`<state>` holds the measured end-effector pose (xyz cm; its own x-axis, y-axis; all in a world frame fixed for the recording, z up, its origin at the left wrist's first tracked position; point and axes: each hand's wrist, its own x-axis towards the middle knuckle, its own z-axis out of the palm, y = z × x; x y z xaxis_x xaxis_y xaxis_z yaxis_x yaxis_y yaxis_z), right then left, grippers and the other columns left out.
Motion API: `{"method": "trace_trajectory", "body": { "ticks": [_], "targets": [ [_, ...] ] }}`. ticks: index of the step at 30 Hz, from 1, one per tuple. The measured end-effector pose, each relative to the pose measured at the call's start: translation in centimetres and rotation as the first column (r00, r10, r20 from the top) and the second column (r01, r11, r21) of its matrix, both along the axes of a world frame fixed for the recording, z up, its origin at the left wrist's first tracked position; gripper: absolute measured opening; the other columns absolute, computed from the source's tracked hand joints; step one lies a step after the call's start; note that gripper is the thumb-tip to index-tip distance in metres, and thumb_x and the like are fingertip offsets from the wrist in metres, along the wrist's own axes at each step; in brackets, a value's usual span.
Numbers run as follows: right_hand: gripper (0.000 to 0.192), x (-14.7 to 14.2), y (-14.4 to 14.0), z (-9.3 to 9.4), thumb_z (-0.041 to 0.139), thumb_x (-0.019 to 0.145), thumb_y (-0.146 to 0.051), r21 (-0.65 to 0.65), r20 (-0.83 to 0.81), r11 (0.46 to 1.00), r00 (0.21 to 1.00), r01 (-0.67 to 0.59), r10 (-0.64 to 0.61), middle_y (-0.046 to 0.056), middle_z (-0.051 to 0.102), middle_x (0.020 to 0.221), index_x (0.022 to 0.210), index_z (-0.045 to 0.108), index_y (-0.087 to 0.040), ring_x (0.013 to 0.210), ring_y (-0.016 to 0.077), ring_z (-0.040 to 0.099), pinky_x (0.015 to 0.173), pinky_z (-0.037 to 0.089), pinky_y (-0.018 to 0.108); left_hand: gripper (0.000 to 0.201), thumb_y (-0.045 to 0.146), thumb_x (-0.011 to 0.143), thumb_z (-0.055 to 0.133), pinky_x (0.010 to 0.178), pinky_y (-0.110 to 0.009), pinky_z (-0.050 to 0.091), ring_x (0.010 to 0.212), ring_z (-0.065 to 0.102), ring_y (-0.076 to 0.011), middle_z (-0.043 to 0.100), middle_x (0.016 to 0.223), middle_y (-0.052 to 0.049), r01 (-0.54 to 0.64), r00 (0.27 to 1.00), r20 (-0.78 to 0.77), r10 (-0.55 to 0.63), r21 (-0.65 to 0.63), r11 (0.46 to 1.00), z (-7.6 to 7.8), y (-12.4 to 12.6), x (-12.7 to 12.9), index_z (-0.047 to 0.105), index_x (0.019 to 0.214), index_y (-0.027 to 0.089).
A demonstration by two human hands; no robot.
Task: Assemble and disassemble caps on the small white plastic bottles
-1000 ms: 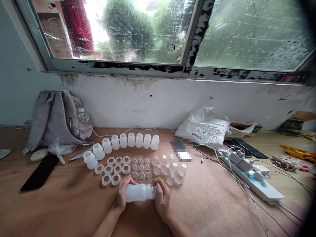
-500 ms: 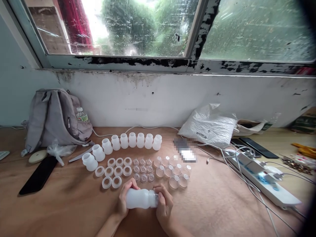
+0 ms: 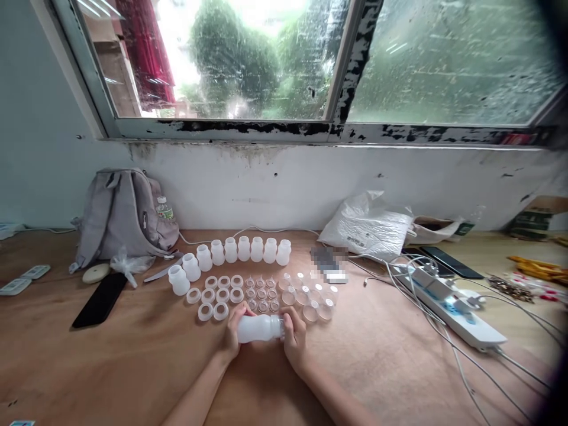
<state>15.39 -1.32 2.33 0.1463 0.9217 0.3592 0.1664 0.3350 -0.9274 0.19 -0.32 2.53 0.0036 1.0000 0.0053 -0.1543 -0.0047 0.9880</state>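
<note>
I count eight open white bottles [image 3: 231, 251] in an arc at centre frame, plus one bottle [image 3: 260, 328] lying sideways lower centre. Eight white rings [image 3: 216, 295] sit left of nine small teats [image 3: 261, 294], with roughly nine clear caps [image 3: 310, 296] to their right. Two black phones [image 3: 100, 300] lie far apart; one grey backpack [image 3: 119, 216] stands left.

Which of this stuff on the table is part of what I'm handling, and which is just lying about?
In use:
left hand, right hand, both gripping white plastic bottle
white bottles row
white rings
clear caps

Lying about:
grey backpack
black phone
white power strip
</note>
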Motion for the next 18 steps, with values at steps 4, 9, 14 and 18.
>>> {"method": "trace_trajectory", "body": {
  "ticks": [4, 9, 14, 18],
  "targets": [
    [0.022, 0.27, -0.51, 0.01, 0.042, 0.079, -0.037, -0.004, 0.013, 1.0, 1.0, 0.006, -0.006, -0.002, 0.05, 0.056, 0.069, 0.053, -0.022, 0.05, 0.0143, 0.043, 0.049, 0.031, 0.025, 0.033, 0.043, 0.077, 0.038, 0.051, -0.023, 0.032, 0.056, 0.042, -0.0126, 0.046, 0.062, 0.0, 0.078, 0.996, 0.045, -0.08, 0.055, 0.995, 0.12, 0.0, -0.14, 0.048, 0.059, 0.017],
    [0.02, 0.55, -0.82, -0.28, 0.041, 0.08, -0.032, 0.048, 0.095, 0.999, 0.995, 0.012, -0.017, -0.002, 0.051, 0.058, 0.068, 0.053, -0.021, 0.051, 0.0136, 0.044, 0.05, 0.03, 0.025, 0.029, 0.04, 0.076, 0.041, 0.049, -0.023, 0.029, 0.056, 0.041, -0.0129, 0.047, 0.062, -0.001, 0.105, 0.99, 0.084, -0.111, 0.074, 0.992, 0.15, -0.15, -0.3, 0.049, 0.06, 0.017],
    [0.02, 0.56, -0.67, -0.53, 0.041, 0.082, -0.031, 0.036, 0.107, 0.999, 0.994, 0.016, -0.02, -0.002, 0.051, 0.058, 0.068, 0.051, -0.021, 0.053, 0.0144, 0.044, 0.052, 0.029, 0.025, 0.024, 0.037, 0.074, 0.043, 0.047, -0.023, 0.029, 0.054, 0.041, -0.0129, 0.048, 0.061, -0.001, 0.119, 0.983, 0.131, -0.126, 0.062, 0.991, 0.06, -0.3, -0.42, 0.049, 0.061, 0.017],
    [0.022, 0.63, -0.33, -0.75, 0.038, 0.084, -0.031, 0.04, 0.148, 0.999, 0.989, 0.014, -0.02, -0.002, 0.05, 0.059, 0.068, 0.049, -0.02, 0.054, 0.0143, 0.043, 0.052, 0.029, 0.024, 0.017, 0.031, 0.071, 0.044, 0.047, -0.023, 0.029, 0.054, 0.041, -0.0125, 0.048, 0.061, -0.001, 0.124, 0.981, 0.146, -0.131, 0.059, 0.991, 0.17, -0.39, -0.45, 0.049, 0.063, 0.017]
  ]
}}
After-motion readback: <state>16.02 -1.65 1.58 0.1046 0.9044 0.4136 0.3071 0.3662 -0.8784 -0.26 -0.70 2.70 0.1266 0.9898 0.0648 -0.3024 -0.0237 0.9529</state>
